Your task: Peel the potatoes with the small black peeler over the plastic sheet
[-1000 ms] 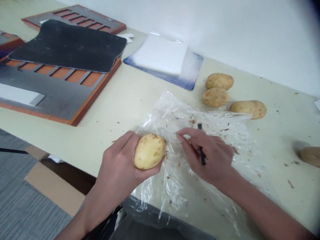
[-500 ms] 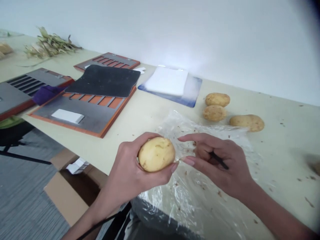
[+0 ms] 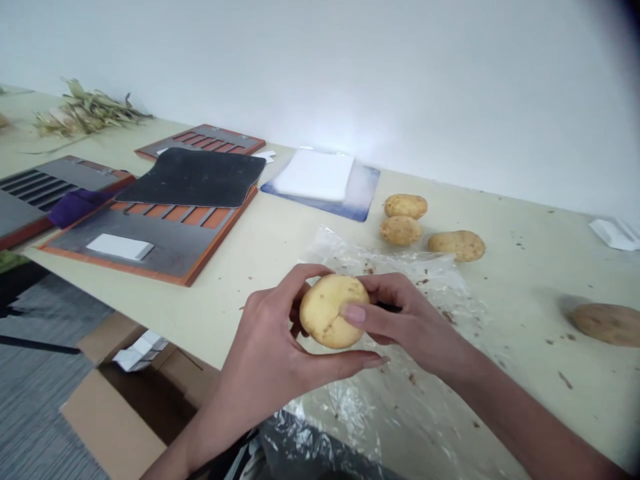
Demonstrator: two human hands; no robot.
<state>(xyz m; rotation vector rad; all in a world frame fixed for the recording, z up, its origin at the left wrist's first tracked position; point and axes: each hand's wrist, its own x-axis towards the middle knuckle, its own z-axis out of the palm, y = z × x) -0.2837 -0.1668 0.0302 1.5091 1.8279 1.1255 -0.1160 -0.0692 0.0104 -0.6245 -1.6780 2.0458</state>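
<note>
A pale yellow potato (image 3: 327, 313), with its skin mostly off and some brown specks, is held up above the plastic sheet. My left hand (image 3: 280, 340) cups it from the left, fingers behind it and thumb stretched out underneath. From the other side my right hand (image 3: 405, 313) grips it too, its thumb pressed on the near face and its index finger at the far edge. A bit of something dark and thin shows within the right hand, mostly hidden by the fingers. Below both hands lies a clear plastic sheet (image 3: 400, 400) strewn with brown scraps.
Three unpeeled potatoes (image 3: 400, 230) lie beyond the sheet, another potato (image 3: 607, 325) at the right. Orange-edged boards (image 3: 170, 257), a black mat (image 3: 195, 177) and a white pad (image 3: 315, 175) are at left and back. An open cardboard box (image 3: 115, 413) stands below the table edge.
My right hand has come left onto the potato, its thumb now on the near face. The potato has turned slightly. The view has swung right, bringing the right-hand potato into sight.
</note>
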